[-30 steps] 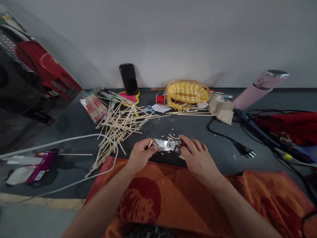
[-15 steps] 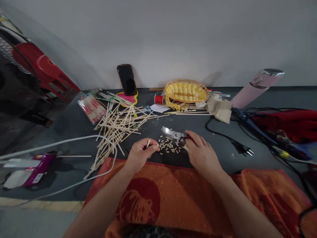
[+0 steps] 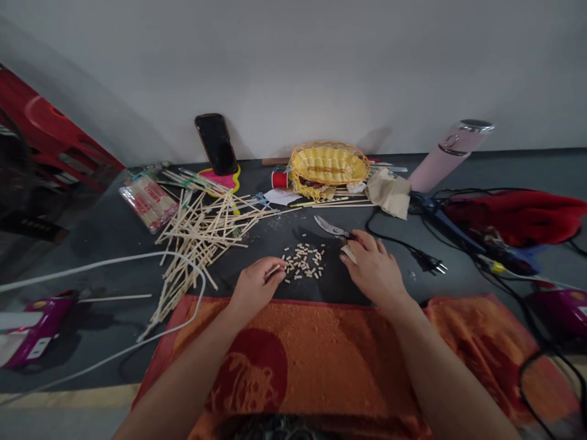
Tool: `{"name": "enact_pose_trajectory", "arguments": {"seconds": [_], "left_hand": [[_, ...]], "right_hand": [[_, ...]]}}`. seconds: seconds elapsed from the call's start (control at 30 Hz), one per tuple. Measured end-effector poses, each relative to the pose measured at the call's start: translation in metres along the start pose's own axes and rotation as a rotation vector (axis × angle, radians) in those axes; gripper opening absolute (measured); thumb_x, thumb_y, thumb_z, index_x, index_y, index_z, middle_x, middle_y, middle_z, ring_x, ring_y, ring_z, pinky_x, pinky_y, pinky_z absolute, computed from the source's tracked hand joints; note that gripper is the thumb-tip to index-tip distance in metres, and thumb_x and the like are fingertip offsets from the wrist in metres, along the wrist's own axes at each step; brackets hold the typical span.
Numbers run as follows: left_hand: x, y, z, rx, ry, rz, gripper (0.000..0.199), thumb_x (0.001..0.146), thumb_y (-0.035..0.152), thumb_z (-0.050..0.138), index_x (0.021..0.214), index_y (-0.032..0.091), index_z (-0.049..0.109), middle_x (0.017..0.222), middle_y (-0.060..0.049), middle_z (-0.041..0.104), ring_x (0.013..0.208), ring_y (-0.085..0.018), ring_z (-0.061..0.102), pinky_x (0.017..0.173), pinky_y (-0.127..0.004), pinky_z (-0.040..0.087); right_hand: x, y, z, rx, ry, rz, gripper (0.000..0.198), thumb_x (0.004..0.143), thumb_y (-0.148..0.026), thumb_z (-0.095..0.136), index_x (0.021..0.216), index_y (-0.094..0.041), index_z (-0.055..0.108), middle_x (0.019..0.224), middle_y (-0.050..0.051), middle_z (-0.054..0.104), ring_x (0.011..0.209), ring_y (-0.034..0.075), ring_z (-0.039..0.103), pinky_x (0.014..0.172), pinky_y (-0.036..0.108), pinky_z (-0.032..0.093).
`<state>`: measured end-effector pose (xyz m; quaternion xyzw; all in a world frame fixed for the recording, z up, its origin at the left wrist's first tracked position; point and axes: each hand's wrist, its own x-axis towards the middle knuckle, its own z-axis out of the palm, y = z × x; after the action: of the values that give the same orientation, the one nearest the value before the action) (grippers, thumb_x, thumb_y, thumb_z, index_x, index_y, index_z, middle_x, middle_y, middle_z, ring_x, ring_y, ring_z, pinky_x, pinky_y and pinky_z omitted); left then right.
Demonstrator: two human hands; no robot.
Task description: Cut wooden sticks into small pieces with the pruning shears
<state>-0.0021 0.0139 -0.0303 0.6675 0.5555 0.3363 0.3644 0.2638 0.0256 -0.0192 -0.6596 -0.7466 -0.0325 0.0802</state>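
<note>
My left hand [image 3: 257, 282] is closed in a pinch on a short wooden stick [image 3: 273, 271], beside the left edge of a scatter of small cut wooden pieces [image 3: 303, 261]. My right hand [image 3: 376, 269] is wrapped around the handles of a pair of pruning shears [image 3: 331, 228]. Their metal blades point to the upper left, above and to the right of the pieces and apart from them. The palm and fingers hide most of the handles. A heap of long thin wooden sticks [image 3: 206, 235] lies to the left of my left hand.
At the back are a yellow basket [image 3: 329, 165], red thread [image 3: 279, 179], a leaning phone [image 3: 216, 143] and a pink flask [image 3: 452, 156]. A black plug [image 3: 428, 263] lies right of my right hand. A white cable [image 3: 114, 258] loops across the left. An orange towel [image 3: 321, 360] lies in front.
The shears have moved away from the cut pieces, up and to the right, with my right hand. My left hand still pinches the stick beside the pieces. The camera view has turned slightly right.
</note>
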Motion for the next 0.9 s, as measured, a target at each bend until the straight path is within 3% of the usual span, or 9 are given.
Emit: {"name": "enact_pose_trajectory", "arguments": {"seconds": [0.2,0.43,0.57,0.9], "left_hand": [[0.001,0.002,-0.004,-0.1,0.083,-0.048,0.019,0.083,0.033,0.06,0.095,0.02,0.069,0.087,-0.003,0.069,0.077,-0.016,0.061,0.069,-0.023,0.045],[0.001,0.005,-0.008,-0.211,0.068,-0.095,0.034,0.091,0.041,0.047,0.106,0.019,0.068,0.09,-0.006,0.071,0.074,-0.015,0.059,0.064,-0.023,0.042],[0.002,0.005,-0.009,-0.211,0.076,-0.073,0.031,0.09,0.041,0.051,0.102,0.018,0.069,0.088,-0.005,0.07,0.077,-0.016,0.059,0.067,-0.023,0.042],[-0.001,0.01,-0.01,-0.133,0.064,-0.044,0.028,0.09,0.037,0.052,0.103,0.019,0.07,0.088,-0.004,0.071,0.079,-0.016,0.06,0.071,-0.024,0.043]], "right_hand": [[0.0,-0.002,-0.001,0.039,0.025,-0.014,0.027,0.09,-0.033,0.048,0.113,-0.022,0.057,0.138,0.01,0.046,0.109,0.031,0.051,0.074,0.045,0.051],[0.002,-0.005,-0.004,0.174,0.098,-0.038,0.022,0.089,-0.028,0.048,0.106,-0.02,0.06,0.136,0.01,0.047,0.112,0.029,0.05,0.083,0.045,0.05],[0.001,-0.004,-0.004,0.166,0.124,-0.042,0.018,0.088,-0.023,0.047,0.099,-0.02,0.061,0.135,0.009,0.048,0.11,0.029,0.05,0.081,0.044,0.05],[0.003,0.004,0.007,0.034,0.024,0.045,0.027,0.088,-0.039,0.053,0.111,-0.024,0.058,0.134,0.008,0.048,0.107,0.031,0.049,0.071,0.044,0.05]]}}
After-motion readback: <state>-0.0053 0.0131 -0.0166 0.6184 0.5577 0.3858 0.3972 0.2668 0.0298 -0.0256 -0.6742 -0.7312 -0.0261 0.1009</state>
